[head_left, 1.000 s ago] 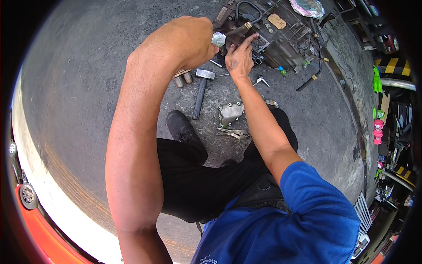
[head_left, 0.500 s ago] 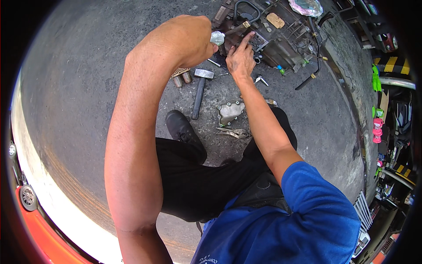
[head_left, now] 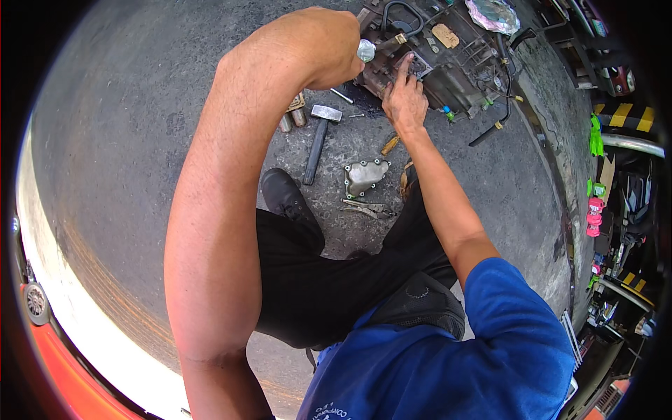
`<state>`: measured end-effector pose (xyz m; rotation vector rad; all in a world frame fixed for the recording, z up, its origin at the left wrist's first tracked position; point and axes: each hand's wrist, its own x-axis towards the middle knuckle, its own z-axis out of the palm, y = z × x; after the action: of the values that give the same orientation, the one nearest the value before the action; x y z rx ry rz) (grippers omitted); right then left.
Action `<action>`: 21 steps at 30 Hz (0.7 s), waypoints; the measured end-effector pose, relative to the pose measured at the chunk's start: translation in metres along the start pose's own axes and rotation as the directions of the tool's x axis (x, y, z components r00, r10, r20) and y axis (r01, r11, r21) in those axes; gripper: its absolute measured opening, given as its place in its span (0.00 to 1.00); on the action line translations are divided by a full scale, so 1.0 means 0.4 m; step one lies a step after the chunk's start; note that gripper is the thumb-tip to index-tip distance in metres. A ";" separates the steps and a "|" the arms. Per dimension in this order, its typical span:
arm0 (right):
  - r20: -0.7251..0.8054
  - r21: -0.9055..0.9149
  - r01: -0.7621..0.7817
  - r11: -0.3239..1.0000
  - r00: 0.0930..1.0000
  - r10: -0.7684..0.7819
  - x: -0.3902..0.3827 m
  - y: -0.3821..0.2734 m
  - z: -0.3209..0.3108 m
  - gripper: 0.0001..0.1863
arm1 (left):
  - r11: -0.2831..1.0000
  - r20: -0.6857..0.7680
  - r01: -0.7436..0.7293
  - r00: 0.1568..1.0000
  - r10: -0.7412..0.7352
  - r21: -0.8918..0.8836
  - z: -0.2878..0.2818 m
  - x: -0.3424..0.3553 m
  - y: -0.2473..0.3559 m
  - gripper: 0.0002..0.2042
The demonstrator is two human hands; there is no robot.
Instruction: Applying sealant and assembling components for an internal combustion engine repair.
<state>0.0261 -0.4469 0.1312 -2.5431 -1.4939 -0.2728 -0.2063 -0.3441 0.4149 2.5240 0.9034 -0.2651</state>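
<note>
Raised at the top middle, my left hand (head_left: pixel 325 49) is closed around what looks like a clear plastic bottle (head_left: pixel 365 50); only one end shows and my fingers are mostly hidden behind the hand. My right hand (head_left: pixel 406 101) reaches onto a dark, greasy gearbox housing (head_left: pixel 448 80). Its index finger is stretched out against a flat pale metal face (head_left: pixel 422 65), and the other fingers are loosely bent with nothing seen in them. A black hose (head_left: pixel 404 5) with a brass-coloured fitting (head_left: pixel 400 38) loops over the housing beside both hands.
A hammer (head_left: pixel 318 140), a bolted metal cover (head_left: pixel 365 176), locking pliers (head_left: pixel 367 208) and a metal part with two cylinders (head_left: pixel 294 115) lie on the concrete. Foil-like wrapping (head_left: pixel 492 15) sits at the housing's far side. A cluttered rack (head_left: pixel 626 175) stands right, a red car (head_left: pixel 63 371) lower left.
Both hands have shifted slightly right in view, along with the housing. My right hand stays at the pale metal face, and my left hand keeps hold of the bottle.
</note>
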 end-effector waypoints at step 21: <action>0.019 -0.003 0.015 1.000 1.000 -0.015 0.014 -0.012 0.022 0.50 | 1.000 0.056 0.019 0.998 -0.018 -0.023 -0.031 -0.020 0.010 0.17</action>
<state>0.0251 -0.4378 0.1244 -2.5449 -1.5211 -0.2541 -0.2095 -0.3453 0.4298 2.4750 0.9031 -0.3270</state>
